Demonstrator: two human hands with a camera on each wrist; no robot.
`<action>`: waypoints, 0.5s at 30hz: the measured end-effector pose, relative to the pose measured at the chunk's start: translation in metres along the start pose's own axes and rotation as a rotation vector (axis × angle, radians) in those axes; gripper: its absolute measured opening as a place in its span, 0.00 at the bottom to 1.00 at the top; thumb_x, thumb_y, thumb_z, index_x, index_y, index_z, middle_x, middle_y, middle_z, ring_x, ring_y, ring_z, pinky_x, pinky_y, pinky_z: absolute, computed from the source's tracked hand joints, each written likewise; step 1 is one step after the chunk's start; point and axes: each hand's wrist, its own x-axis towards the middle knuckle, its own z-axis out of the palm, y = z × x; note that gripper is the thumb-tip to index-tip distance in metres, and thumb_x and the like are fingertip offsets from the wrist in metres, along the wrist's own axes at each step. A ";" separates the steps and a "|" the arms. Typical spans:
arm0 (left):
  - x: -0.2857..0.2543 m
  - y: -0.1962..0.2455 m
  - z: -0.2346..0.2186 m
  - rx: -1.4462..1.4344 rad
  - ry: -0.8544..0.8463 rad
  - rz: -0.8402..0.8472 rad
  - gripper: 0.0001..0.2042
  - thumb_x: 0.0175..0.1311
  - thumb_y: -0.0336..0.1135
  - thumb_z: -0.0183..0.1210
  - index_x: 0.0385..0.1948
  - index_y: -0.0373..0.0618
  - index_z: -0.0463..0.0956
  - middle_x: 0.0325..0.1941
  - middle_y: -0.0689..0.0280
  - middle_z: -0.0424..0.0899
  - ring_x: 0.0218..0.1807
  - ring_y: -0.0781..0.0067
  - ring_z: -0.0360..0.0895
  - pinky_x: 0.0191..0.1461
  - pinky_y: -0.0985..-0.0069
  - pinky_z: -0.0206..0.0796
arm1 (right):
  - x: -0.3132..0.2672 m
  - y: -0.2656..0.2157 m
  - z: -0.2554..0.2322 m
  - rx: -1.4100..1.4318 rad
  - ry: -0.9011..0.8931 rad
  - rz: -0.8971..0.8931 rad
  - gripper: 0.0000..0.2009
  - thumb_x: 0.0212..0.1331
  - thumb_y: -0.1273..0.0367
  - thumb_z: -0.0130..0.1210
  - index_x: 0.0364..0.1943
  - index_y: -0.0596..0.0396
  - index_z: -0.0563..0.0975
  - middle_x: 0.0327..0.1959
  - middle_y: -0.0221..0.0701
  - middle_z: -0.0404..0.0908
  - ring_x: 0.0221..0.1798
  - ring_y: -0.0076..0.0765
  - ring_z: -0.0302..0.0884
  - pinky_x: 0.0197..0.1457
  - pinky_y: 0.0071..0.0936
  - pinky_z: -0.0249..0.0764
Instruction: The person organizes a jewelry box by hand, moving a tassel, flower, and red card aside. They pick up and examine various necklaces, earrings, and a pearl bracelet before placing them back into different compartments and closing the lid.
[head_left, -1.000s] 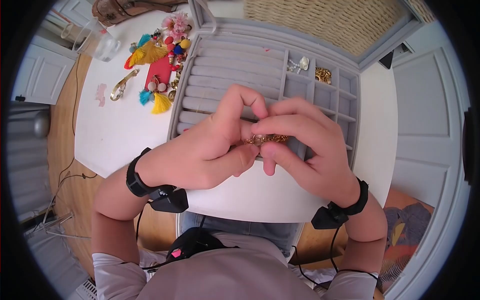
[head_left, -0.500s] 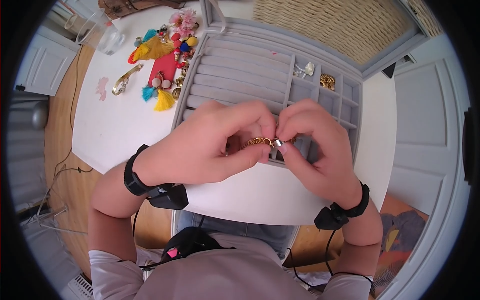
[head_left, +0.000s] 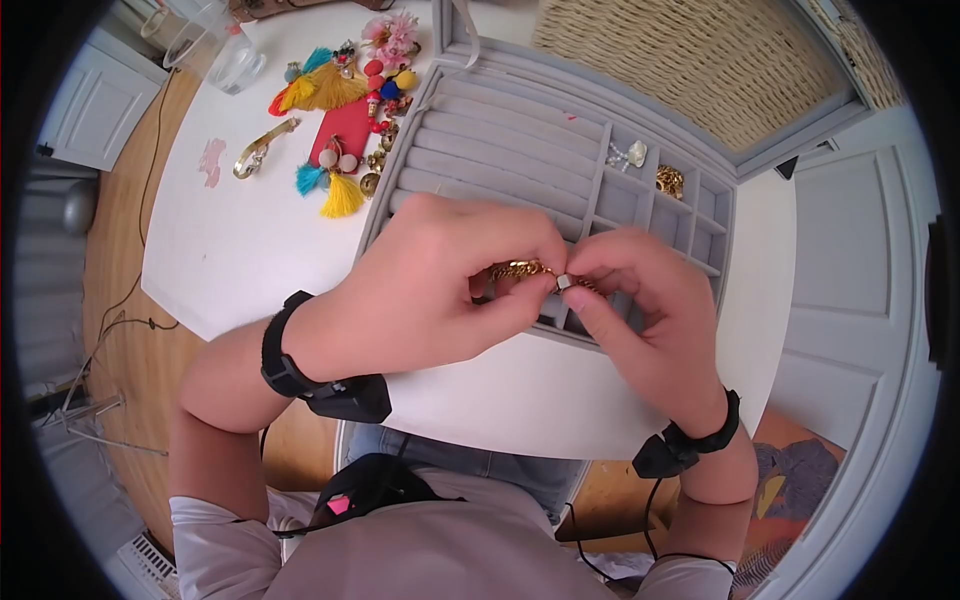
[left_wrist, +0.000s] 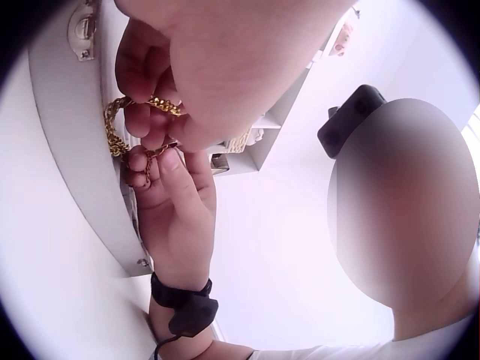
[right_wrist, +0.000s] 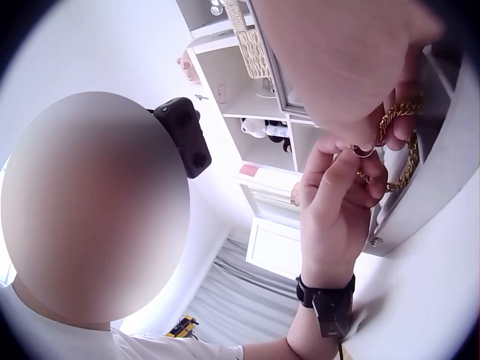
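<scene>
Both hands meet over the front edge of a grey jewelry box point(head_left: 480, 150). The left hand point(head_left: 435, 285) pinches a gold chain point(head_left: 522, 268) between thumb and fingers. Facing it, the right hand point(head_left: 655, 305) pinches the chain's other part beside a small silvery piece point(head_left: 565, 282). In the left wrist view, the gold chain point(left_wrist: 114, 131) hangs in a loop below the fingers. The right wrist view shows a small ring point(right_wrist: 363, 152) at the fingertips, with the chain point(right_wrist: 411, 161) hanging near it. Fingers hide part of the chain.
Left of the box lie a gold bangle point(head_left: 262, 148), a red packet point(head_left: 345, 132), a yellow tassel point(head_left: 342, 197) and a pink flower point(head_left: 390, 38). A clear cup point(head_left: 238, 66) stands farther back. Box compartments hold a white flower piece point(head_left: 637, 153) and gold jewelry point(head_left: 669, 181).
The fingertips have shifted around the chain, and the silvery piece came into view between them. The left hand's fingers have closed in toward the right hand's. The head view has shifted slightly.
</scene>
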 end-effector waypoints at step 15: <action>0.001 0.007 -0.003 -0.060 -0.028 -0.083 0.09 0.64 0.20 0.65 0.44 0.40 0.84 0.33 0.63 0.86 0.27 0.72 0.82 0.32 0.76 0.72 | 0.007 -0.006 -0.008 -0.163 -0.017 -0.221 0.10 0.68 0.80 0.65 0.50 0.58 0.84 0.45 0.36 0.83 0.42 0.37 0.87 0.45 0.30 0.84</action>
